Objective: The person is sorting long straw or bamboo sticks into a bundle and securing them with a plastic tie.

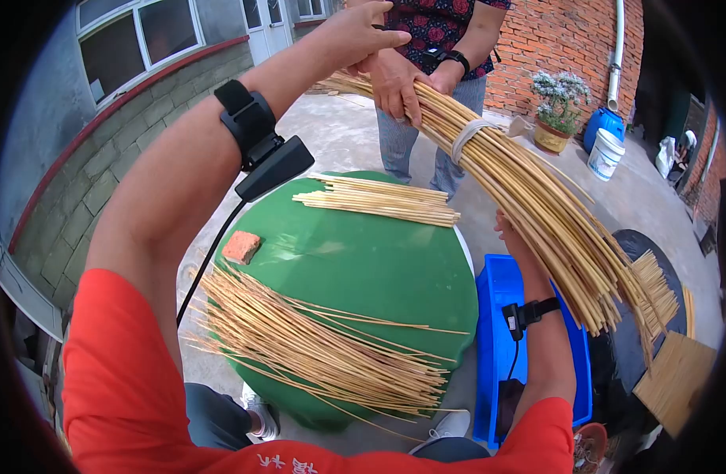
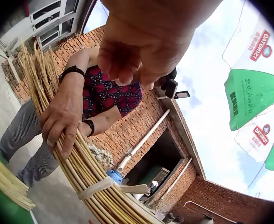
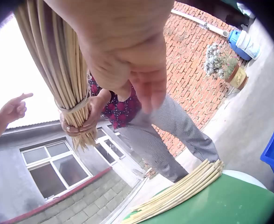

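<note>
Another person's hands (image 1: 398,87) grip a long bundle of straw-coloured stalks (image 1: 529,197), bound with a pale tie (image 1: 467,141). My left hand (image 1: 355,35) is raised close to those hands, empty. In the right wrist view, this left hand (image 3: 15,111) has its index finger stretched out and the others bent. Below the bundle, my right hand (image 1: 508,227) is mostly hidden in the head view. The right wrist view shows this right hand (image 3: 127,60) beside the stalks, fingers loosely extended and nothing in them.
A round table with a green cover (image 1: 331,272) bears loose stalks with feathery heads (image 1: 323,347), a row of trimmed stalks (image 1: 379,200) and a brick piece (image 1: 241,247). A blue bin (image 1: 489,355) stands right of it. More cut stalks (image 1: 654,292) and a wooden board (image 1: 677,383) lie farther right.
</note>
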Tool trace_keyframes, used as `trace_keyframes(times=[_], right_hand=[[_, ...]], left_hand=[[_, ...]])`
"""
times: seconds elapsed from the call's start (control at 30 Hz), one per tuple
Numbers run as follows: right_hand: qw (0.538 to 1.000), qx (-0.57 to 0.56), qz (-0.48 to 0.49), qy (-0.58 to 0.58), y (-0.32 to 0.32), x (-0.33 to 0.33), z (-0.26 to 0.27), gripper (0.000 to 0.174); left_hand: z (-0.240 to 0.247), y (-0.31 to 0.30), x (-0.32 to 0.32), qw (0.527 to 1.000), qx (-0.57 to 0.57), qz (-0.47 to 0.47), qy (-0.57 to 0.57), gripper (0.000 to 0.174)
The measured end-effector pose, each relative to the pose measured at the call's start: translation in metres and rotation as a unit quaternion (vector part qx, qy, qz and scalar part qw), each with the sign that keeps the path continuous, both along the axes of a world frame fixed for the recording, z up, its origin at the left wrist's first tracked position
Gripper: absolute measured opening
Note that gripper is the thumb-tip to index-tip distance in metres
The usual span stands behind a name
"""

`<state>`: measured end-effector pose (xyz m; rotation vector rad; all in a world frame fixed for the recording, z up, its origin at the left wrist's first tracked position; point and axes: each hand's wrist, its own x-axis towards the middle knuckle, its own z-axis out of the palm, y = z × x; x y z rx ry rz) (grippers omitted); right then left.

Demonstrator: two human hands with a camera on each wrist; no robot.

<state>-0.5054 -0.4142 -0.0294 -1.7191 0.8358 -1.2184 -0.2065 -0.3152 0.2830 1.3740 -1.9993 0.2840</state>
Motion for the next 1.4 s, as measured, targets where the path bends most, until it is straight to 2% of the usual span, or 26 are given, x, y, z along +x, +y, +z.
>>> trace_keyframes(times=[0.03,0.07,0.1,0.13,0.17,0.23,0.33,0.37,0.4,0.47,0.53,0.6,0.63,0.67,0.73,0.77,0.8,0.83,0.93,1.03,1.1,1.17,1.23,1.27,1.33,1.4], right_hand=[[0.972,0.013,-0.116,0.202,0.025,-0.006,-0.002,0.047],[0.975,0.025,-0.097,0.197,0.043,-0.012,-0.011,0.047],[0.977,0.044,-0.078,0.193,0.063,-0.020,-0.020,0.046],[0.975,0.053,-0.070,0.204,0.081,-0.028,-0.029,0.046],[0.970,0.091,-0.046,0.221,0.101,-0.038,-0.035,0.044],[0.946,0.170,0.011,0.274,0.144,-0.062,-0.043,0.039],[0.885,0.261,0.100,0.371,0.197,-0.086,-0.028,0.032],[0.878,0.248,0.113,0.394,0.207,-0.097,-0.023,0.030],[0.877,0.263,0.084,0.393,0.220,-0.096,-0.007,0.029],[0.899,0.250,0.056,0.355,0.237,-0.081,0.045,0.030],[0.947,0.181,0.015,0.263,0.244,-0.058,0.099,0.031],[0.984,0.136,-0.021,0.112,0.245,-0.028,0.147,0.031],[0.993,0.116,0.030,0.004,0.256,0.000,0.168,0.032],[0.991,0.106,0.053,-0.070,0.260,0.020,0.179,0.035],[0.973,0.136,0.093,-0.161,0.282,0.069,0.180,0.034],[0.965,0.153,0.114,-0.180,0.286,0.087,0.170,0.034],[0.955,0.172,0.137,-0.198,0.289,0.106,0.156,0.034],[0.950,0.186,0.125,-0.217,0.295,0.125,0.141,0.031],[0.927,0.256,0.110,-0.250,0.293,0.162,0.075,0.027],[0.897,0.344,0.090,-0.263,0.308,0.189,0.009,0.025],[0.911,0.381,0.016,-0.156,0.322,0.210,-0.031,0.024],[0.932,0.361,0.017,0.024,0.342,0.227,-0.080,0.023],[0.946,0.282,0.035,0.154,0.358,0.242,-0.125,0.021],[0.945,0.283,0.046,0.156,0.360,0.250,-0.145,0.021],[0.962,0.196,0.081,0.170,0.365,0.258,-0.173,0.019],[0.959,0.218,0.089,0.156,0.364,0.272,-0.172,0.019]], left_hand=[[0.028,0.013,0.030,0.996,0.092,0.001,-0.001,0.057],[0.035,0.045,0.032,0.989,0.066,-0.008,0.135,0.029],[0.033,0.062,0.041,0.984,0.083,0.017,0.159,0.032],[0.028,0.087,0.056,0.985,0.123,0.004,0.123,0.024],[0.010,0.111,0.067,0.981,0.136,0.010,0.137,0.024],[-0.036,0.165,0.089,0.983,0.116,0.005,0.141,0.059],[-0.106,0.252,0.122,0.923,0.194,-0.018,0.333,0.059],[-0.126,0.278,0.129,0.900,0.213,0.021,0.379,0.054],[-0.147,0.300,0.137,0.860,0.206,0.038,0.464,0.050],[-0.182,0.325,0.164,0.777,0.163,0.054,0.605,0.041],[-0.214,0.342,0.180,0.686,0.103,0.071,0.716,0.030],[-0.234,0.348,0.183,0.642,0.104,0.094,0.754,0.027],[-0.242,0.347,0.182,0.621,0.108,0.096,0.770,0.026],[-0.258,0.343,0.189,0.621,0.106,0.076,0.773,0.015],[-0.289,0.334,0.205,0.605,0.116,0.051,0.786,0.022],[-0.313,0.331,0.218,0.584,0.133,0.010,0.801,0.025],[-0.332,0.324,0.235,0.561,0.168,0.067,0.807,0.023],[-0.333,0.320,0.231,0.555,0.177,0.067,0.810,0.023],[-0.302,0.326,0.224,0.573,0.155,0.016,0.805,0.023],[-0.306,0.324,0.243,0.582,0.151,-0.014,0.799,0.025],[-0.288,0.330,0.216,0.480,0.077,-0.041,0.873,0.017],[-0.298,0.332,0.230,0.496,0.080,-0.099,0.859,0.015],[-0.293,0.339,0.232,0.472,0.069,-0.123,0.870,0.019],[-0.296,0.342,0.239,0.498,0.067,-0.141,0.853,0.025],[-0.283,0.352,0.235,0.490,0.060,-0.120,0.861,0.025],[-0.270,0.364,0.222,0.483,0.060,-0.094,0.868,0.025]])
